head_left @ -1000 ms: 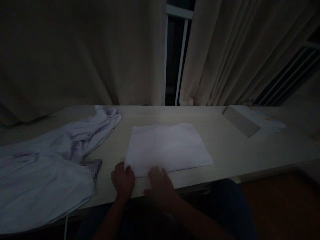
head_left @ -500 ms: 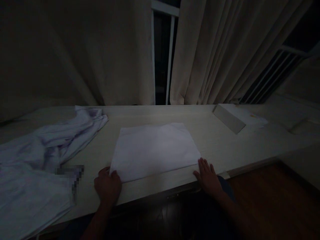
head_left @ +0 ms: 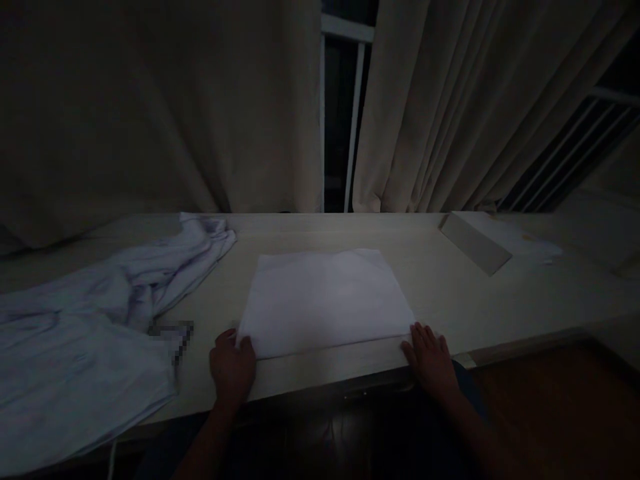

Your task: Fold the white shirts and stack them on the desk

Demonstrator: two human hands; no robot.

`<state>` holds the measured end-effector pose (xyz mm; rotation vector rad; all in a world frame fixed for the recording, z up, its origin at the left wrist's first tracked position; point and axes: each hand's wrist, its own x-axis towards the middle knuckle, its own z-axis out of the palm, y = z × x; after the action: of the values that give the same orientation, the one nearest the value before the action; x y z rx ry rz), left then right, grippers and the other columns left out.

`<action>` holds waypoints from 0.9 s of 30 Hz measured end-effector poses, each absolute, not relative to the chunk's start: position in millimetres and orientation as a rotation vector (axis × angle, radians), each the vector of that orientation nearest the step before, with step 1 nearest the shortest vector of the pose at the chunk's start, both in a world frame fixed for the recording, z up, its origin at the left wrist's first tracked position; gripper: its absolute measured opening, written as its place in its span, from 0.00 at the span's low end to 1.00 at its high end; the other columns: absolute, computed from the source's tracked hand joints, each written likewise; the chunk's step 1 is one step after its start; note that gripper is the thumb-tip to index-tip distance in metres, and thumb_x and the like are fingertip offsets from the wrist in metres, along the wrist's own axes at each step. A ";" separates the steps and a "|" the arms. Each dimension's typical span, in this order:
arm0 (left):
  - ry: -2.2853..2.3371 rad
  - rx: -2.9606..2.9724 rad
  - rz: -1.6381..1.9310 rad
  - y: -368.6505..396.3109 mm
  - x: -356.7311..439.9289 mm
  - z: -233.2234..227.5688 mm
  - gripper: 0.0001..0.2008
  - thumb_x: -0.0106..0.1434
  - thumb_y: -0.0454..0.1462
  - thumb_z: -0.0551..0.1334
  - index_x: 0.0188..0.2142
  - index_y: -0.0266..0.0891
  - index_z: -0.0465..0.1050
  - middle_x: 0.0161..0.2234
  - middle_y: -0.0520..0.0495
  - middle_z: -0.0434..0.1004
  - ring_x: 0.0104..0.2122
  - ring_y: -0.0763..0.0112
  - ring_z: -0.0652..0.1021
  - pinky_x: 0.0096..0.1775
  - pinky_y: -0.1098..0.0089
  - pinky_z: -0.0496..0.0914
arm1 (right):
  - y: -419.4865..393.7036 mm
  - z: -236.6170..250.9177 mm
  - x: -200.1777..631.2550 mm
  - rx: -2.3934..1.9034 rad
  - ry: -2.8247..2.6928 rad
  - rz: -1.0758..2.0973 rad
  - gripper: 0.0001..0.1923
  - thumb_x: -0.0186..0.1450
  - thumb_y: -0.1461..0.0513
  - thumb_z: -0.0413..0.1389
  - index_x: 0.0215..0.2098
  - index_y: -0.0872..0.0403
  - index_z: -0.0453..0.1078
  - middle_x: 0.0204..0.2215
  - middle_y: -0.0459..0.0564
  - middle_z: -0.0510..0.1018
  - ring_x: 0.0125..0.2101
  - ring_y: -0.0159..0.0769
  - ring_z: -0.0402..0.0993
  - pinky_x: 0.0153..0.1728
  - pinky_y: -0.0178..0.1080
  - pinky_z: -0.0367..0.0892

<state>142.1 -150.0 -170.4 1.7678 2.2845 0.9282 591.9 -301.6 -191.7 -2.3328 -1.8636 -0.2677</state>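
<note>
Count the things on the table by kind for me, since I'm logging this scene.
Folded white cloth, with the left hand and right hand at its near corners: 1
Crumpled white garment: 1
Flat box: 1
Total: 3 on the table

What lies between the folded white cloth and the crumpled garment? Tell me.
Head view: only bare table separates the folded white cloth from the crumpled garment.
</note>
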 end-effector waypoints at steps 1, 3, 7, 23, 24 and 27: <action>2.262 1.745 0.937 -152.9 137.4 -170.4 0.28 0.63 0.48 0.52 0.55 0.29 0.63 0.42 0.36 0.76 0.43 0.54 0.75 0.45 0.60 0.68 | -301.6 -192.1 594.8 -2.326 -1.862 -0.292 0.31 0.71 0.48 0.37 0.62 0.56 0.62 0.63 0.58 0.62 0.64 0.53 0.52 0.61 0.61 0.46; 2.235 1.715 0.935 -158.9 127.4 -170.3 0.29 0.63 0.50 0.53 0.55 0.30 0.62 0.38 0.39 0.77 0.41 0.56 0.76 0.44 0.61 0.67 | -295.1 -189.0 597.3 -2.280 -1.861 -0.353 0.27 0.70 0.49 0.39 0.55 0.54 0.70 0.58 0.58 0.69 0.61 0.55 0.58 0.58 0.62 0.50; 2.284 1.749 0.854 -168.6 117.2 -167.0 0.30 0.62 0.54 0.52 0.50 0.31 0.68 0.36 0.40 0.77 0.38 0.56 0.76 0.43 0.62 0.67 | -242.7 -157.9 563.5 -2.018 -1.877 -0.390 0.22 0.70 0.52 0.44 0.49 0.55 0.73 0.51 0.61 0.74 0.54 0.52 0.67 0.55 0.56 0.58; 2.223 1.869 0.505 -177.5 108.1 -156.5 0.21 0.67 0.47 0.47 0.30 0.38 0.72 0.31 0.41 0.75 0.34 0.61 0.73 0.40 0.62 0.63 | 145.6 -105.8 270.0 -1.770 -2.297 0.437 0.20 0.67 0.63 0.51 0.57 0.48 0.67 0.56 0.52 0.71 0.56 0.46 0.65 0.52 0.49 0.63; 2.223 1.833 0.492 -176.1 107.6 -156.3 0.20 0.66 0.46 0.47 0.30 0.39 0.72 0.31 0.41 0.75 0.34 0.61 0.73 0.40 0.62 0.63 | 156.4 -111.6 261.7 -1.761 -2.316 0.454 0.21 0.67 0.65 0.51 0.57 0.49 0.67 0.55 0.53 0.72 0.55 0.47 0.66 0.52 0.50 0.63; 2.208 1.755 0.483 -172.7 104.3 -161.4 0.18 0.65 0.46 0.50 0.29 0.41 0.72 0.31 0.40 0.75 0.33 0.60 0.73 0.39 0.60 0.64 | 184.5 -123.6 247.9 -1.653 -2.411 0.498 0.18 0.64 0.67 0.51 0.51 0.54 0.74 0.52 0.58 0.74 0.52 0.49 0.69 0.52 0.53 0.62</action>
<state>104.3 -172.7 -161.4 1.7550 2.2078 0.4830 247.9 184.5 -123.6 -1.6529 -2.4111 0.4983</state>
